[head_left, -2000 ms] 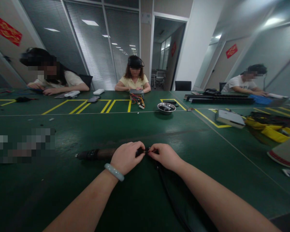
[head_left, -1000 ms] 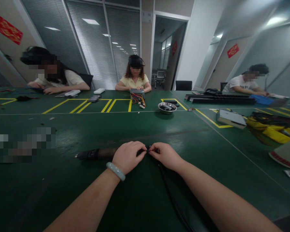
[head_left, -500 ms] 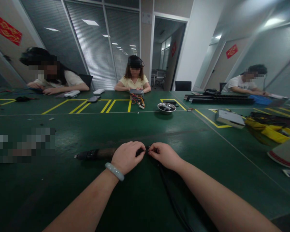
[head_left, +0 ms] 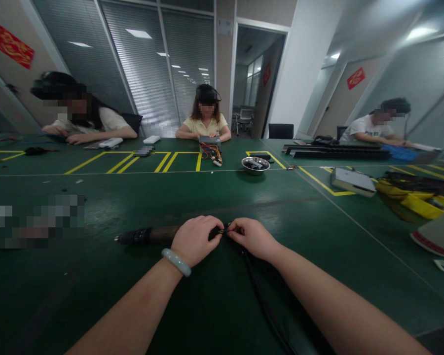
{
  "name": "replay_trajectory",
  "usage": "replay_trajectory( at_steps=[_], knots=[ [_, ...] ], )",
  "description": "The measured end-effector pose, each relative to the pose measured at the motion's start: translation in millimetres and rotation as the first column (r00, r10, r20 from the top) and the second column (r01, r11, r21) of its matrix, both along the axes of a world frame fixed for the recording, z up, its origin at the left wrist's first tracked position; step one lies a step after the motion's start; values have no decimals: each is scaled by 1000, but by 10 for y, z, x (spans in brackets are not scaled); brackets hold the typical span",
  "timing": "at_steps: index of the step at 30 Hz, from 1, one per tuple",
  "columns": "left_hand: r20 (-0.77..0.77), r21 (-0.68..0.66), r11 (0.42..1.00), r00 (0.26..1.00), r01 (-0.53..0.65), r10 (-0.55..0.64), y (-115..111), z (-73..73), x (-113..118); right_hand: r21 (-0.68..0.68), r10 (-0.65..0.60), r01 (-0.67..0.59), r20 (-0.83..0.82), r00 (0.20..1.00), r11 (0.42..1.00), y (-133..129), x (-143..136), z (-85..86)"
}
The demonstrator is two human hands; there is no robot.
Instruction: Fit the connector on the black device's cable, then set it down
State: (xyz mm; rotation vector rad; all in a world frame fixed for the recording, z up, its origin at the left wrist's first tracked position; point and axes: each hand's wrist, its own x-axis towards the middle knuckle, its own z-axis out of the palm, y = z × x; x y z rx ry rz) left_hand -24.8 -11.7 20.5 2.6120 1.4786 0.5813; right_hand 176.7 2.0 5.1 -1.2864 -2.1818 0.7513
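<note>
A dark, pen-shaped electric screwdriver (head_left: pixel 148 235) lies on the green table, its silver tip pointing left. My left hand (head_left: pixel 196 239), with a pale bangle at the wrist, is closed around its rear end. Close against it, my right hand (head_left: pixel 253 236) pinches the small dark end of a black cable (head_left: pixel 261 291). The fingertips of both hands nearly meet where the cable end and the screwdriver's rear come together. A tiny metallic glint shows there, but fingers hide whether the two are joined. From there the cable runs down toward the bottom edge.
A metal bowl (head_left: pixel 255 165) of dark parts stands ahead. Across the table a person works at a grey box (head_left: pixel 209 143) with coloured wires. Other people sit left and right. A white box (head_left: pixel 352 181) and a yellow bin (head_left: pixel 427 204) are on the right.
Both hands stay in nearly the same place, fingertips shifting slightly. A small metallic glint shows more clearly between them now.
</note>
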Motion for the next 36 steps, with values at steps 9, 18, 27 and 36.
replay_trajectory(
  at_steps=[9, 18, 27, 36],
  knots=[
    [-9, 3, 999, 999, -38, 38, -8, -10, 5, -3, 1, -1, -6, 1000, 1000, 7, -9, -18],
    [15, 3, 995, 995, -97, 97, -3, -44, -7, -16, -6, 6, -15, 1000, 1000, 5, -8, -17],
    [1, 14, 999, 999, -33, 33, -4, -21, -4, -4, -6, 6, -7, 1000, 1000, 4, 0, -8],
    [10, 2, 999, 999, -38, 37, 3, -41, -9, 3, -4, 4, 6, 1000, 1000, 5, 2, -9]
  ],
)
